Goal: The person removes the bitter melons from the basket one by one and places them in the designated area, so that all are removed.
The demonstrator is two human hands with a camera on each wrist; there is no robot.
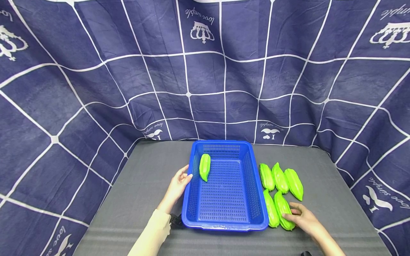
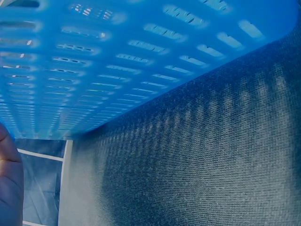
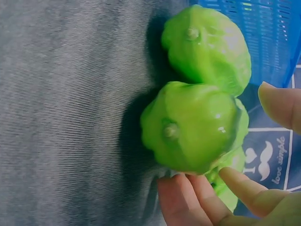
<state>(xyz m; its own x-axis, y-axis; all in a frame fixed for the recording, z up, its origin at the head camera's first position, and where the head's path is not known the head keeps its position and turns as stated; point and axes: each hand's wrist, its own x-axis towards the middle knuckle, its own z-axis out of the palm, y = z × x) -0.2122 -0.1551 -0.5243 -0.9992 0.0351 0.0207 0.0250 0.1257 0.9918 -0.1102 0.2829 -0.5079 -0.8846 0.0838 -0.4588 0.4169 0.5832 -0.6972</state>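
Note:
A blue plastic basket (image 1: 224, 227) stands on the grey table. One bright green bitter melon (image 1: 205, 167) lies inside it at the left. My left hand (image 1: 177, 183) holds the basket's left rim, thumb at the edge; in the left wrist view only part of that hand (image 2: 9, 183) shows beside the slotted wall. To the right of the basket lie several more bitter melons. My right hand (image 1: 302, 217) is at the nearest right one (image 1: 283, 209). In the right wrist view its fingers touch that melon's (image 3: 193, 129) side, while the thumb (image 3: 280, 106) stands apart from it.
Another melon (image 1: 271, 209) lies between the basket and the melon at my right hand. Behind them, three melons (image 1: 280, 177) lie in a row. A dark blue cloth (image 1: 205, 78) with white lines hangs around the grey table (image 1: 153, 160).

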